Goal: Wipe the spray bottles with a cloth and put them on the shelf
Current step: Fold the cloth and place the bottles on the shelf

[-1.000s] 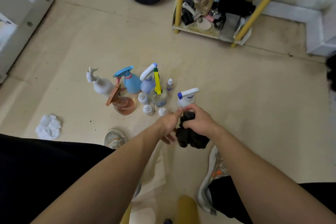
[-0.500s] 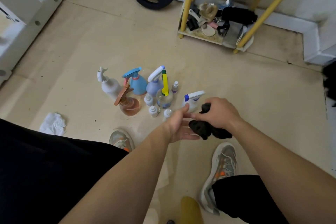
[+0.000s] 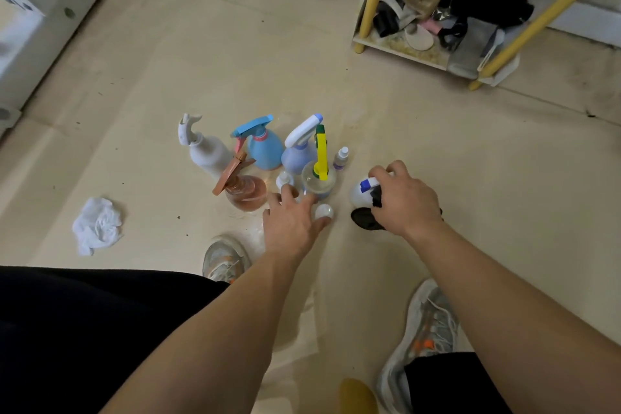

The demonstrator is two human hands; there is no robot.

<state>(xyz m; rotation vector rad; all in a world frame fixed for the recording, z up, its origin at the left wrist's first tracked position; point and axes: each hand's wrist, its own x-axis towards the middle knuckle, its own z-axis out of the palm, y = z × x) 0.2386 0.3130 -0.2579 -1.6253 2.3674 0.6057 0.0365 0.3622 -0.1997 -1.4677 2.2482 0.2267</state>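
Right hand (image 3: 405,202) palm-down, arm stretched forward. Fingers curled over head of white spray bottle (image 3: 356,197), black cloth (image 3: 365,220) bunched under palm against it. Bottle has round white body and blue-white trigger, sits on floor. Left hand (image 3: 290,222) palm-down, fingers spread loose, holding nothing. Small clear bottle (image 3: 323,212) just beside its fingertips, bottle cluster (image 3: 265,151) beyond them.

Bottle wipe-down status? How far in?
Done: nothing I can make out; no spray bottle shows among the shelf clutter. In hand: right hand holds the black cloth against the blue-trigger bottle; left hand reaches open toward the small bottles. Left: white bottle, blue bottle, lavender bottle, amber bottle and yellow-trigger bottle all stand on the floor.
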